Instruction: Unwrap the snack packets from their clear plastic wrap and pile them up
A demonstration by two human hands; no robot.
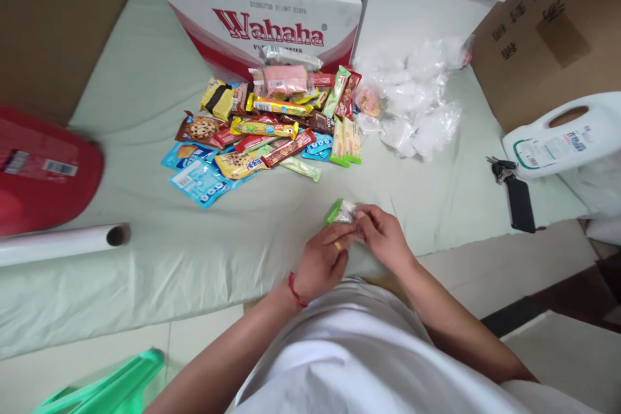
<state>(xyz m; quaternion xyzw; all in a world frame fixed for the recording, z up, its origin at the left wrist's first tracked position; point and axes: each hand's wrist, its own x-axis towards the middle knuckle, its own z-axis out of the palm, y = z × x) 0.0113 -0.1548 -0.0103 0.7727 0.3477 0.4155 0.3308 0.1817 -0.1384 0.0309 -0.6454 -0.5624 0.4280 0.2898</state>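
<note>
Close to the table's front edge, my left hand point(324, 253) and my right hand point(381, 233) meet around a small clear plastic packet point(345, 210) with a green end. Both hands have their fingers closed on it, and the packet's lower part is hidden behind them. A ring and a red string bracelet point(296, 291) are on my left hand and wrist. Beyond my hands lies a pile of wrapped snacks point(272, 126) in yellow, red, blue and green wrappers. To its right is a heap of crumpled clear plastic bags point(412, 103).
A Wahaha carton point(272, 13) stands behind the snacks, with brown cardboard boxes on both sides. At left are a red container point(43, 171) and a white roll point(58, 242). A white detergent bottle point(563, 136), keys and a black phone point(520, 205) lie at right. A green bag point(109, 388) is below.
</note>
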